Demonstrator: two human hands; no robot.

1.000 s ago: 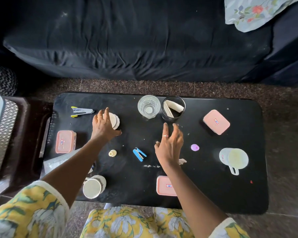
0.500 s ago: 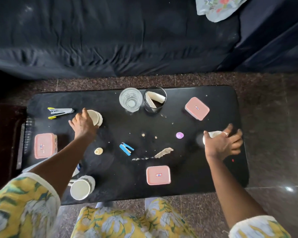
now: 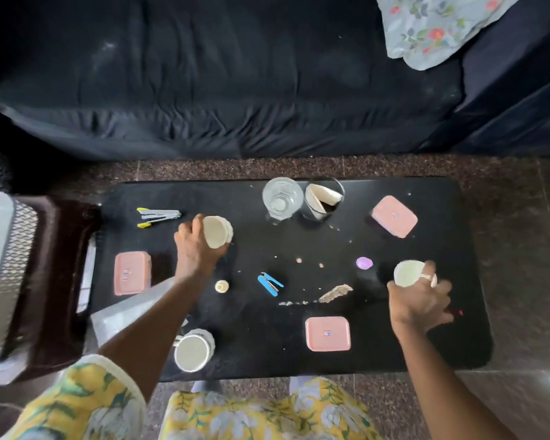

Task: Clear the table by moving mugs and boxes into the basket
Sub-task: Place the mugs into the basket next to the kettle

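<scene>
My left hand (image 3: pixel 195 247) grips a cream mug (image 3: pixel 217 231) at the left middle of the black table (image 3: pixel 267 344), tilting it. My right hand (image 3: pixel 419 301) holds a white mug (image 3: pixel 408 273) near the table's right side. A third mug (image 3: pixel 193 350) stands at the near left edge. Three pink boxes lie on the table: one at the left (image 3: pixel 131 273), one at the near middle (image 3: pixel 327 333), one at the far right (image 3: pixel 394 216). The brown basket (image 3: pixel 50 281) sits left of the table.
A clear glass (image 3: pixel 281 198) and a dark glass holding paper (image 3: pixel 323 198) stand at the far edge. Staplers (image 3: pixel 158 215) (image 3: pixel 270 283), a small bottle (image 3: pixel 222 286), a purple lid (image 3: pixel 364 262) and crumbs lie about. A dark sofa (image 3: pixel 235 90) is behind.
My right hand swung from the table's middle to the white mug and closed on it. My left hand has tipped and gripped the cream mug. The view shifted sideways.
</scene>
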